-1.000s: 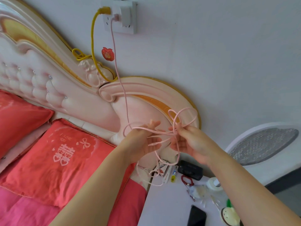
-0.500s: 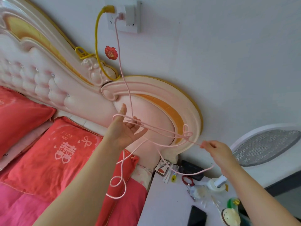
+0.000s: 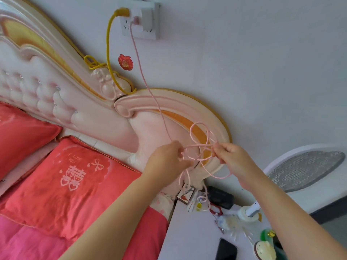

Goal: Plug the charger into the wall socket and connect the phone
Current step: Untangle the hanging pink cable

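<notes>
A white charger sits plugged in the wall socket, above the headboard. Its pink cable runs down from the charger to my hands and forms tangled loops between them. My left hand pinches the cable on the left side of the tangle. My right hand pinches a loop on the right side. More pink cable hangs below toward the nightstand. The black phone lies face up on the white nightstand, near the bottom edge, with no cable in it.
A yellow cable is plugged in the same socket and drapes over the pink headboard. Red pillows lie on the bed at left. The nightstand holds a black case, small boxes, red scissors, a tape roll and a round toy.
My hands, spread apart half a second ago with the cable stretched between them, have come back together at the tangle. The loose loop that hung under my left hand is gone.
</notes>
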